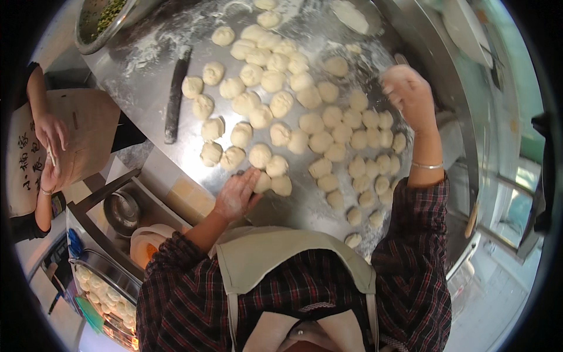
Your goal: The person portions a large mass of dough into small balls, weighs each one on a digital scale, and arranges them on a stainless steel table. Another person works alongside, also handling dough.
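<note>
My left hand (237, 193) is at the near edge of the steel worktable (290, 215), with its fingers and thumb around a dough ball (263, 182). That ball touches other pale balls in a small cluster. At the right side of the table my right hand (409, 97) is raised, blurred, with the fingers curled. A small rounded tip (400, 59) shows just beyond it; I cannot tell whether it is held. Many pleated dough balls (246, 103) lie at the middle left, and smaller smooth dough pieces (341, 132) lie in groups to the right.
A dark rolling pin (177, 97) lies at the left. A metal bowl of green filling (105, 20) stands top left, a bowl with flour (352, 17) at the back. Another person's hands (50, 136) work at the left. A tray of dough balls (105, 292) is lower left.
</note>
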A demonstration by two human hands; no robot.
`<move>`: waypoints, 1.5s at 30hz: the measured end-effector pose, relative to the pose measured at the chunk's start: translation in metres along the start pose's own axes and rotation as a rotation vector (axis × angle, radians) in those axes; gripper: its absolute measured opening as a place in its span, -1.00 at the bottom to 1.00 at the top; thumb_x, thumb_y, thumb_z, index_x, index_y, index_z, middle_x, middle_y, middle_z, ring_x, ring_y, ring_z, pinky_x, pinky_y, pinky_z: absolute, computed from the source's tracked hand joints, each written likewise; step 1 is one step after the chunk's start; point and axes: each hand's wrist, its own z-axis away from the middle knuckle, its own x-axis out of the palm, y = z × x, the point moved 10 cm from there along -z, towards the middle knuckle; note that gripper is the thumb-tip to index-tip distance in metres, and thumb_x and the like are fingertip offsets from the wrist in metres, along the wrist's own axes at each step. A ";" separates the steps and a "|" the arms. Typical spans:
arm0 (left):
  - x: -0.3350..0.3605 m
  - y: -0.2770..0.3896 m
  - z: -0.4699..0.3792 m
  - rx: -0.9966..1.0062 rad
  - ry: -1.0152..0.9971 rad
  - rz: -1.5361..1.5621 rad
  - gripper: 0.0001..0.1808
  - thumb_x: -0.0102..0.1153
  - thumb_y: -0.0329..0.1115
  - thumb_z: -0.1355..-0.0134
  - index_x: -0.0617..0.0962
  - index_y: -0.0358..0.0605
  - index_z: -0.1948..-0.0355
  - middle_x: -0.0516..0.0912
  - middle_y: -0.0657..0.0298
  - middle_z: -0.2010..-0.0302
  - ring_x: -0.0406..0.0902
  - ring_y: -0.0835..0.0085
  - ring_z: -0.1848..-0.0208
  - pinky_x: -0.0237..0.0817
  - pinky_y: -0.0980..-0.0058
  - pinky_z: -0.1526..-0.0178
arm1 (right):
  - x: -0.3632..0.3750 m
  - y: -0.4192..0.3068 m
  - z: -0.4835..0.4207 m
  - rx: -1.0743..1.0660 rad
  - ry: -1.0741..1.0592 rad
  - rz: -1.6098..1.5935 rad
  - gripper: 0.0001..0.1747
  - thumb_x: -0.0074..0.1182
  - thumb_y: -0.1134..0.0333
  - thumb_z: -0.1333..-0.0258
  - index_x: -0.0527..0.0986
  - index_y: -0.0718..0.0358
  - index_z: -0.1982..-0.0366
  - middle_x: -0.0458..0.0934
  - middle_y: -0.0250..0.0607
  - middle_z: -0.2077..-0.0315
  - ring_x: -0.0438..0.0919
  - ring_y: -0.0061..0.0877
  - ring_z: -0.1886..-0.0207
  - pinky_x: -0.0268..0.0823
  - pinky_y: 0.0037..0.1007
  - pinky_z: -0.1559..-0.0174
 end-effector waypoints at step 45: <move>0.177 0.248 -0.026 0.551 -0.273 0.158 -0.60 0.19 -0.43 -0.17 0.55 -0.23 -0.07 0.54 0.04 -0.13 0.44 0.05 -0.21 0.29 0.16 -0.27 | 0.102 0.290 0.418 0.227 0.958 0.517 -0.39 0.15 0.36 -0.16 0.34 0.35 -0.24 0.33 0.07 -0.25 0.26 -0.02 -0.33 0.07 -0.02 -0.36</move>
